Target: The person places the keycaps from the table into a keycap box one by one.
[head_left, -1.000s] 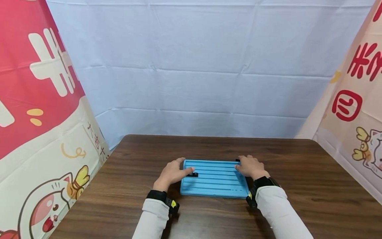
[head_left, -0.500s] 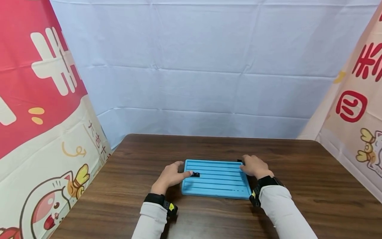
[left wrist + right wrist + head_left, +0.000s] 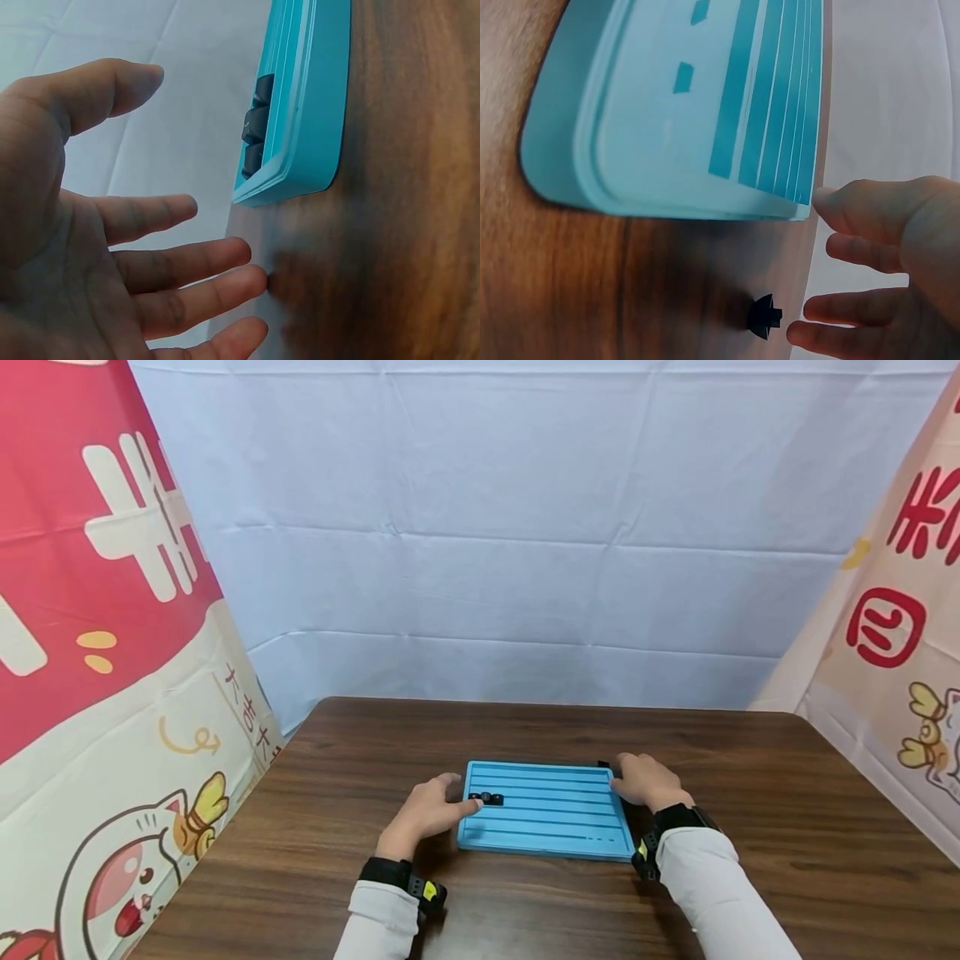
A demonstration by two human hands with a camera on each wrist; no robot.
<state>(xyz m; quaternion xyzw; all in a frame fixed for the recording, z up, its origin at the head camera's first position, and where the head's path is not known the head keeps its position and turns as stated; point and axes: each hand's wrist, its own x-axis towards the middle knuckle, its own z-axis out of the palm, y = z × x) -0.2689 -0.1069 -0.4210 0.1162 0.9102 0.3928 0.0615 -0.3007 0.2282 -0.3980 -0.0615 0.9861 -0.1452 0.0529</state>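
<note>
A blue ridged tray (image 3: 547,827) lies on the table. Three black keycaps (image 3: 491,799) sit in a row in a groove near its left side; the left wrist view shows these keycaps (image 3: 255,124) too. My left hand (image 3: 429,814) is at the tray's left edge, fingers spread, holding nothing. In the left wrist view that hand (image 3: 127,247) is apart from the tray. My right hand (image 3: 651,782) is by the far right corner, its thumb tip at the tray's edge; I cannot tell if they touch. Below that hand's fingers (image 3: 855,307) a small black piece (image 3: 764,316) lies on the table.
A dark wooden table (image 3: 360,735) surrounds the tray. Behind it hangs a pale blue cloth (image 3: 495,568), with printed cloths at left and right. A small black object (image 3: 603,764) shows at the tray's far right edge, partly hidden.
My hands have drawn apart. The left hand has slid a little left, uncovering more of the keycaps, and the right hand has shifted right off the tray's surface.
</note>
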